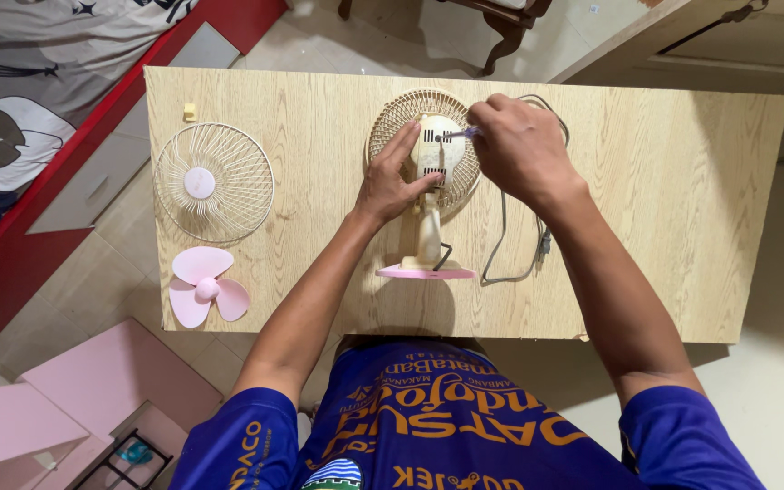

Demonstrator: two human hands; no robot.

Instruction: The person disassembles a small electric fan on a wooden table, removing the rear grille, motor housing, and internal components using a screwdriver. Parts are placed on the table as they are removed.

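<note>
On the left of the wooden table [664, 227] we see a round wire grille [214, 181] lying flat, with a pink three-lobed blade [203, 287] below it at the edge. At centre our left hand [392, 181] presses open-fingered on the fan [428, 172], which lies face down. Our right hand [519, 145] pinches a screwdriver [458, 133] against the motor housing. A grey cord [501, 227] loops right.

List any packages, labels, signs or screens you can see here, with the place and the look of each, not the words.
No packages, signs or screens are in view.
Shirt print: bottom centre, on the person's blue shirt, orange and yellow lettering with a small round white and green badge.
Fan motor housing: table centre, under both hands, cream with dark vent slots; no label can be made out.
</note>
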